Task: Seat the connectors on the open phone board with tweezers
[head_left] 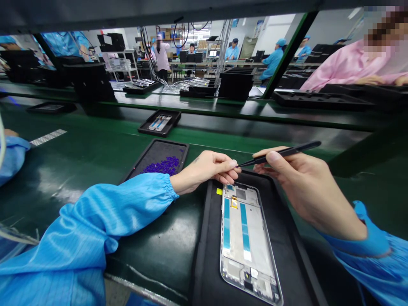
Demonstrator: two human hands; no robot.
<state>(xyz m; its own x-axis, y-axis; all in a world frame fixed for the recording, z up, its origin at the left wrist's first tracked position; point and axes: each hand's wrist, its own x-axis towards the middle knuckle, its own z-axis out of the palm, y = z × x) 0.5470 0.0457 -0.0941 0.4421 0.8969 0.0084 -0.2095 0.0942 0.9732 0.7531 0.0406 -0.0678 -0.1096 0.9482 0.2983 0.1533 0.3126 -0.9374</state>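
My right hand [296,178] grips a pair of black tweezers [287,152], their tips pointing left. At those tips my left hand [216,166] is closed, thumb and index finger pinched together; whatever is between them is too small to make out. Below both hands a phone frame [236,229] lies in a black tray [204,238], with blue strips down its silver inner side and a yellow tab near the top. Just left of my left hand, a shallow black tray [159,149] holds many tiny purple parts [165,165], partly behind my forearm.
Farther back on the green bench, a small tray [143,126] carries another phone frame [159,122]. A perforated strip [48,137] lies at left, near another person's blue sleeve [12,159]. Stacked black trays [236,83] stand beyond the raised ledge. Someone in pink [338,66] sits opposite.
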